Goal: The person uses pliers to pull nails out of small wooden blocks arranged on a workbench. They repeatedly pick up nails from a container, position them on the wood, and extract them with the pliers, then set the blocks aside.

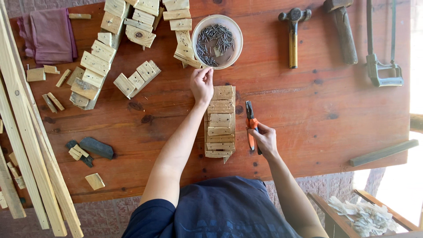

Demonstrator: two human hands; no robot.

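Left hand [202, 83] has its fingertips bunched in a pinch right below the round white bowl of dark nails [217, 41]; can't tell what's pinched. Right hand [263, 140] wraps orange-handled pliers [251, 125], just beside the stacked pale wooden block strip [220, 121].

A reddish wooden table [335, 132] stands on brick paving [110, 211] in bright daylight.

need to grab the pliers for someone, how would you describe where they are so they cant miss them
On the reddish wooden table, find the strip of small nailed pale wooden blocks near the front edge. Just to its right lie the orange-handled pliers, under the right hand. Unlike the yellow-handled hammer further back, they have dark pointed jaws.
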